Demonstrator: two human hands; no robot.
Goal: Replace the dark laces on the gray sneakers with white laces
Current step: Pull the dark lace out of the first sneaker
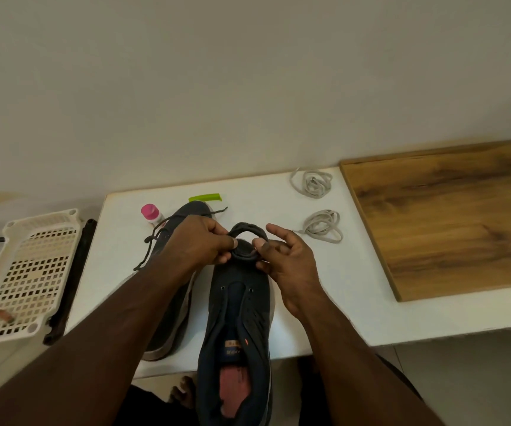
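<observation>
A dark gray sneaker point(239, 327) lies in the middle of the white table, heel toward me, its eyelets bare of lace. Above its toe both hands hold a dark lace point(245, 244) wound into a coil. My left hand point(199, 241) pinches the coil's left side, and my right hand point(282, 256) pinches its right side with the other fingers spread. A second gray sneaker point(171, 241) lies to the left, partly under my left forearm, with a dark lace point(153, 244) still in it. Two coiled white laces point(312, 182) point(323, 226) rest on the table at the back right.
A small bottle with a pink cap point(151, 213) and a green plastic piece point(205, 197) lie behind the left sneaker. A perforated white basket point(23, 272) stands off the table's left side. A wooden board point(451, 216) covers the table's right end.
</observation>
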